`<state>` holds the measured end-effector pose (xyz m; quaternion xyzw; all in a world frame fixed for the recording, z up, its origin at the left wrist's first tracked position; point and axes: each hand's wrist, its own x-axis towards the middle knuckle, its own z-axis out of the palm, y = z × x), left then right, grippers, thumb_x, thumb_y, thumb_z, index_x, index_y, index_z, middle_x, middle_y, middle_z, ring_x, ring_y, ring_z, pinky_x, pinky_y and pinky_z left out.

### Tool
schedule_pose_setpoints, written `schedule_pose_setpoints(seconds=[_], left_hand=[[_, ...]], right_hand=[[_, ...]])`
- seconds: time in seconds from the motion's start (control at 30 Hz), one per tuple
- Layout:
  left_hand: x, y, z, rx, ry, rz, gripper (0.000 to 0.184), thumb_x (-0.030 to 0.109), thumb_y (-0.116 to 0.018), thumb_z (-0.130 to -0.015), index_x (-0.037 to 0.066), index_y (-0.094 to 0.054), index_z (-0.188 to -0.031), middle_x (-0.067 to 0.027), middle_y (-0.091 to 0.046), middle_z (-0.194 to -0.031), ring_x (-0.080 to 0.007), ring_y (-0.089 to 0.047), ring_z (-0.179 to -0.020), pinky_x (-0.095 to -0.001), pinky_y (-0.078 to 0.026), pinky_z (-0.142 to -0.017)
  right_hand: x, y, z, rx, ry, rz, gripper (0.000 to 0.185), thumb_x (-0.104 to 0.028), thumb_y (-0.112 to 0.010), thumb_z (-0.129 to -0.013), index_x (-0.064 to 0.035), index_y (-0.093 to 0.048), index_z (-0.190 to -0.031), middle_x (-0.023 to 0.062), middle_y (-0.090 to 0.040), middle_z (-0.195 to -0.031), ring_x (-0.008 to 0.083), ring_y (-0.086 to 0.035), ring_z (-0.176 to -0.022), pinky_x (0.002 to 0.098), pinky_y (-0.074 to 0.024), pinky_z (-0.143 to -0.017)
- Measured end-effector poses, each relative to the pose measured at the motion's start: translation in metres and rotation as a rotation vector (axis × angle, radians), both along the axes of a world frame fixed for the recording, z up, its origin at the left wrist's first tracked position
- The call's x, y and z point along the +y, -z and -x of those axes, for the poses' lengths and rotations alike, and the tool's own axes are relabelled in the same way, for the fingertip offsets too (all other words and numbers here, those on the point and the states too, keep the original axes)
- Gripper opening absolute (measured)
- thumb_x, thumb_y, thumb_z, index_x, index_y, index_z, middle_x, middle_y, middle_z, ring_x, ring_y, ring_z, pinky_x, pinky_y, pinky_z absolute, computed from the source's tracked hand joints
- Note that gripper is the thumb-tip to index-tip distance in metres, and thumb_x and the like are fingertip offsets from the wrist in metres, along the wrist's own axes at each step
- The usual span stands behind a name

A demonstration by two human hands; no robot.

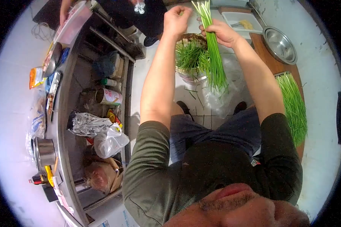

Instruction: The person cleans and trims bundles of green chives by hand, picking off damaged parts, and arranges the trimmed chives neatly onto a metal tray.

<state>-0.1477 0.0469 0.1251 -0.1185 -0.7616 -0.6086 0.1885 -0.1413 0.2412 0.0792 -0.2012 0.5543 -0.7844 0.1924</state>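
My right hand is closed around a long bunch of garlic chives, pale ends up and green tips hanging down. Just left of the pale ends, my left hand is raised with its fingers curled in a pinch; what they hold, if anything, is too small to make out. Below both hands, a bucket on the floor is filled with loose green leaves. Beside the bucket lies a clear plastic bag. More chives lie in a stack at my right.
A wooden board at the right carries a metal bowl and a white tray. On the left runs a metal shelf unit with a can and plastic bags. Another person's hand touches a plastic container.
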Motion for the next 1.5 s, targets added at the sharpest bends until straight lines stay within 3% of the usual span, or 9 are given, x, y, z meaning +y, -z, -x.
schedule_pose_setpoints(seconds=[0.37, 0.53, 0.57, 0.6, 0.67, 0.73, 0.8, 0.87, 1.5], left_hand=[[0.013, -0.058, 0.038, 0.111, -0.125, -0.191, 0.031, 0.024, -0.064, -0.093, -0.004, -0.066, -0.105, -0.0083, -0.067, -0.089, -0.0164, -0.059, -0.081, -0.0304, -0.048, -0.075], [0.009, -0.014, 0.067, 0.085, 0.014, 0.504, 0.052, 0.036, -0.064, -0.09, -0.006, -0.061, -0.121, -0.0271, -0.065, -0.114, -0.0356, -0.064, -0.105, -0.0381, -0.049, -0.087], [0.026, -0.019, 0.036, -0.075, -0.116, 0.629, 0.058, 0.038, -0.066, -0.087, -0.007, -0.059, -0.123, -0.0317, -0.061, -0.119, -0.0395, -0.059, -0.115, -0.0397, -0.047, -0.092], [0.011, 0.038, 0.093, 0.082, -0.21, 1.143, 0.056, 0.039, -0.066, -0.089, -0.007, -0.059, -0.121, -0.0256, -0.066, -0.111, -0.0379, -0.062, -0.106, -0.0407, -0.048, -0.09], [0.016, 0.103, 0.101, 0.461, -0.011, 0.579, 0.037, 0.033, -0.069, -0.084, 0.0, -0.071, -0.099, -0.0161, -0.073, -0.09, -0.0233, -0.071, -0.084, -0.0358, -0.053, -0.078], [0.027, 0.089, 0.032, -0.134, 0.034, 0.443, 0.036, 0.031, -0.067, -0.086, -0.001, -0.071, -0.1, -0.0145, -0.073, -0.092, -0.0242, -0.07, -0.085, -0.0355, -0.053, -0.078], [0.027, 0.073, -0.018, -0.276, 0.22, 0.226, 0.022, 0.022, -0.068, -0.091, 0.002, -0.071, -0.101, -0.0002, -0.068, -0.084, -0.0062, -0.054, -0.066, -0.0246, -0.045, -0.06], [0.024, 0.101, -0.03, -0.264, 0.325, -0.012, 0.023, 0.02, -0.065, -0.093, 0.001, -0.069, -0.105, -0.0025, -0.069, -0.089, -0.0081, -0.058, -0.073, -0.0243, -0.047, -0.068], [0.018, 0.115, -0.067, -0.04, 0.315, 0.14, 0.029, 0.017, -0.071, -0.087, -0.002, -0.068, -0.109, -0.003, -0.068, -0.091, -0.0087, -0.06, -0.083, -0.0248, -0.049, -0.077]], right_hand=[[0.038, 0.009, 0.0, -0.017, 0.0, -0.03, 0.058, -0.006, -0.052, -0.089, -0.0033, -0.036, -0.145, 0.0053, -0.054, -0.106, 0.0154, -0.055, -0.091, 0.0284, -0.0491, -0.081], [0.065, 0.035, 0.035, -0.167, 0.213, 0.105, 0.019, -0.022, -0.056, -0.094, -0.0048, -0.057, -0.102, 0.0098, -0.059, -0.081, 0.0222, -0.058, -0.07, 0.0367, -0.0508, -0.064], [0.073, 0.034, 0.043, -0.288, 0.155, 0.127, 0.012, -0.007, -0.051, -0.089, -0.0025, -0.056, -0.099, 0.0122, -0.061, -0.083, 0.0236, -0.06, -0.073, 0.0373, -0.0522, -0.067], [0.077, 0.032, 0.047, -0.265, 0.183, 0.129, 0.011, -0.007, -0.052, -0.089, -0.0017, -0.056, -0.098, 0.0125, -0.061, -0.083, 0.0242, -0.06, -0.073, 0.0378, -0.0523, -0.068], [0.079, 0.023, 0.055, -0.212, 0.232, 0.133, 0.009, -0.006, -0.053, -0.089, -0.0002, -0.056, -0.096, 0.0131, -0.06, -0.082, 0.0254, -0.06, -0.073, 0.0387, -0.0526, -0.069], [0.076, 0.01, 0.054, -0.264, 0.308, 0.197, 0.009, -0.005, -0.053, -0.088, 0.0012, -0.056, -0.094, 0.014, -0.059, -0.082, 0.0271, -0.06, -0.072, 0.0401, -0.0529, -0.071], [0.076, -0.001, 0.056, -0.268, 0.34, 0.233, 0.009, -0.004, -0.053, -0.088, 0.002, -0.056, -0.093, 0.0147, -0.059, -0.081, 0.0282, -0.06, -0.073, 0.0414, -0.0532, -0.072], [0.081, -0.01, 0.061, -0.217, 0.336, 0.249, 0.009, -0.003, -0.052, -0.088, 0.0023, -0.056, -0.093, 0.0153, -0.059, -0.081, 0.029, -0.06, -0.073, 0.0426, -0.0533, -0.072], [0.081, -0.043, 0.123, -0.232, 0.593, 0.204, 0.015, -0.001, -0.046, -0.087, -0.0002, -0.052, -0.1, 0.0149, -0.052, -0.079, 0.0305, -0.054, -0.068, 0.0469, -0.0484, -0.064]])
